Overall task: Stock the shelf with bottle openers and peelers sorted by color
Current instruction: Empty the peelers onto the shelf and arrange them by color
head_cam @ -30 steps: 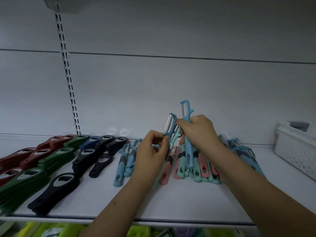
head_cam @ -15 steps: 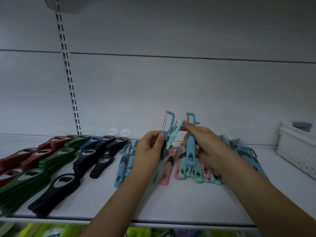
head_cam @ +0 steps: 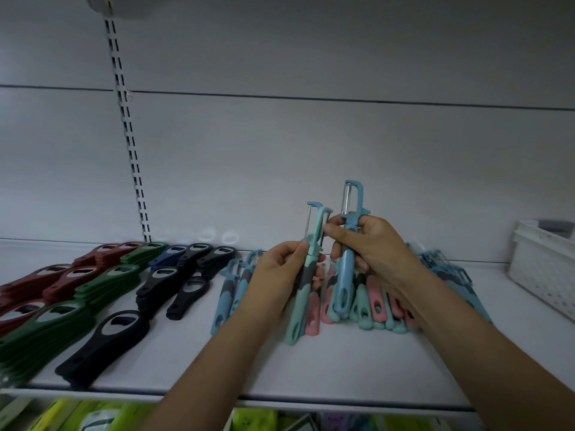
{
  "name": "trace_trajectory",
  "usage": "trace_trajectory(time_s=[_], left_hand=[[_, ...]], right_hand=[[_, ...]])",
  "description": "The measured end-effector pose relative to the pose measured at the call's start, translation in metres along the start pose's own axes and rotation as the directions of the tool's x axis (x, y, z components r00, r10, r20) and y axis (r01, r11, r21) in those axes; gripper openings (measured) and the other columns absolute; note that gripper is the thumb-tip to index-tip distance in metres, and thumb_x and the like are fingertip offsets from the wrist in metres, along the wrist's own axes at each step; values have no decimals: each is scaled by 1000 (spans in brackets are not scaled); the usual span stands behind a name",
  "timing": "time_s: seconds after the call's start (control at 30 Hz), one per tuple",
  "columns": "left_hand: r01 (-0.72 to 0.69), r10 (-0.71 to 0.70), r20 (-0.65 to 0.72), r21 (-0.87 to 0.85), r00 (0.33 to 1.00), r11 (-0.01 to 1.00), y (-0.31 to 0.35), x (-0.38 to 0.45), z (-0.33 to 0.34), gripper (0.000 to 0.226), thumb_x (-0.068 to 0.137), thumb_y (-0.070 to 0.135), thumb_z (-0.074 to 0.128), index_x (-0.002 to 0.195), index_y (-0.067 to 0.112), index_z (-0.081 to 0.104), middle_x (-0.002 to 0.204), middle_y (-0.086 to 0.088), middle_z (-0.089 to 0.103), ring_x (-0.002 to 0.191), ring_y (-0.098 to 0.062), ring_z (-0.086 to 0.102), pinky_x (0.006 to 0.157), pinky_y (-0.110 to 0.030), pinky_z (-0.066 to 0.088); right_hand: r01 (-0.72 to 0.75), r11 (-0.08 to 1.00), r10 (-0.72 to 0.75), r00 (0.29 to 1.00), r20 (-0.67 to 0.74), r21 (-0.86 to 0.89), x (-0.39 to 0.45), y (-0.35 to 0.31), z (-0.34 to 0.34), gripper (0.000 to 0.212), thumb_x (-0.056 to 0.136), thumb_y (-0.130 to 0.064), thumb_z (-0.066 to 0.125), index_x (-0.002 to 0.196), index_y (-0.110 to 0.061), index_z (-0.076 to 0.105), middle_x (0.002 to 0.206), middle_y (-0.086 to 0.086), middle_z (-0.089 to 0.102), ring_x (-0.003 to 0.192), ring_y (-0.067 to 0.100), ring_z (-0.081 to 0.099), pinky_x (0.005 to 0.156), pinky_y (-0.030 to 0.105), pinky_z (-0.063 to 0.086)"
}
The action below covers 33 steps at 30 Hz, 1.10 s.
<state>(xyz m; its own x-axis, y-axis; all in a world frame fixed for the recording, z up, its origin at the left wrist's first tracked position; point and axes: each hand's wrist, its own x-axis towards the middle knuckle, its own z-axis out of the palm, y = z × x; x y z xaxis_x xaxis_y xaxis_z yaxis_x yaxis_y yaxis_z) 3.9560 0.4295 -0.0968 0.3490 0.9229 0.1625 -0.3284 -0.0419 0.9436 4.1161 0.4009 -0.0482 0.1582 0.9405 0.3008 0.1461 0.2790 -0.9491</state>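
While both hands are full above a crowded shelf (head_cam: 342, 362), the likeliest slip is a knock or a mix-up. At the far left lie stacks of red bottle openers (head_cam: 40, 284), then green bottle openers (head_cam: 62, 318), then black bottle openers (head_cam: 102, 343), with a blue opener (head_cam: 169, 252) at the back; these sit well apart from the hands and look safe. Next comes a small row of blue peelers (head_cam: 231, 290) lying flat, just left of the left hand (head_cam: 280, 275), whose fingers curl round a mint peeler (head_cam: 306, 287) held upright with another behind it; lowering that pair carelessly could mix them into the blue row. The right hand (head_cam: 370, 244) grips a blue peeler (head_cam: 348, 259) upright, its blade bare near the left fingertips, so a nick is possible. Beneath that hand stands a leaning cluster of mint and pink peelers (head_cam: 376, 309), which a brushing wrist could topple. Further right lie more blue peelers (head_cam: 451, 275), and a white basket (head_cam: 544, 269) bounds the far right.
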Motion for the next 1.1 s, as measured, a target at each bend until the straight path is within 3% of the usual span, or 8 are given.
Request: trace_trajectory(time_s=[0.17, 0.37, 0.6, 0.73, 0.83, 0.93, 1.03, 1.1], left_hand=[[58, -56, 46, -62, 997, 996, 1, 0, 4, 20, 99, 18, 55, 90, 6, 69, 70, -5, 66, 58, -15, 59, 64, -31, 50], [190, -164, 108, -304, 980, 934, 4, 0, 3, 15, 94, 9, 59, 105, 0, 62, 76, -13, 59, 61, -20, 54, 53, -28, 49], [318, -272, 176, -341, 946, 885, 6, 3, -3, 20, 89, 26, 63, 91, 6, 60, 73, -8, 56, 58, -17, 55, 49, -25, 47], [287, -264, 115, -334, 958, 898, 2, 6, -5, 12, 92, 21, 64, 90, 9, 65, 70, -5, 56, 55, -16, 56, 52, -26, 50], [151, -170, -42, -290, 984, 945, -5, 9, -5, 13, 94, 17, 64, 86, 7, 64, 70, -9, 58, 58, -21, 56, 63, -33, 53], [49, -76, -201, -135, 977, 990, -7, 10, -6, 15, 98, 20, 59, 89, 8, 59, 61, -3, 58, 50, -15, 53, 49, -26, 48], [31, -46, -226, -73, 973, 997, -7, 10, -4, 9, 100, 17, 56, 98, 9, 59, 59, 0, 59, 52, -15, 53, 48, -26, 45], [48, -71, -214, -113, 974, 992, -7, 11, -2, 5, 100, 9, 53, 101, 7, 58, 60, -3, 58, 52, -16, 51, 45, -25, 44]], right_hand=[[-92, 993, 89, 995, 47, 70, 2, -2, -1, 14, 89, -21, 71, 93, -10, 64, 63, 9, 61, 31, 8, 34, 31, 18, 29], [-147, 973, 125, 984, 126, 180, 2, 1, 3, 24, 86, -24, 69, 100, -9, 58, 58, 4, 59, 31, 6, 29, 31, 17, 27], [-177, 924, 104, 969, 222, 340, 9, 9, 6, 22, 83, -27, 68, 96, -13, 57, 58, 2, 57, 29, 5, 27, 30, 16, 25], [-163, 913, 65, 963, 262, 375, 12, 9, 5, 16, 83, -27, 67, 89, -14, 59, 58, 1, 56, 29, 4, 27, 32, 16, 21], [-150, 938, 92, 977, 194, 313, 16, 7, -2, 17, 84, -27, 67, 87, -13, 58, 60, 1, 57, 30, 4, 26, 31, 16, 24], [-208, 961, 191, 976, 106, 183, 30, 7, -17, 21, 92, -22, 65, 78, -11, 57, 56, 0, 55, 30, 5, 27, 32, 16, 24], [-358, 933, 360, 932, 35, -48, 39, 13, -31, 27, 92, -21, 68, 73, -4, 59, 53, 6, 49, 30, 6, 30, 31, 17, 25], [-420, 868, 425, 904, -42, -266, 40, 17, -36, 28, 93, -23, 68, 81, 2, 63, 51, 9, 58, 30, 8, 35, 31, 18, 29]])
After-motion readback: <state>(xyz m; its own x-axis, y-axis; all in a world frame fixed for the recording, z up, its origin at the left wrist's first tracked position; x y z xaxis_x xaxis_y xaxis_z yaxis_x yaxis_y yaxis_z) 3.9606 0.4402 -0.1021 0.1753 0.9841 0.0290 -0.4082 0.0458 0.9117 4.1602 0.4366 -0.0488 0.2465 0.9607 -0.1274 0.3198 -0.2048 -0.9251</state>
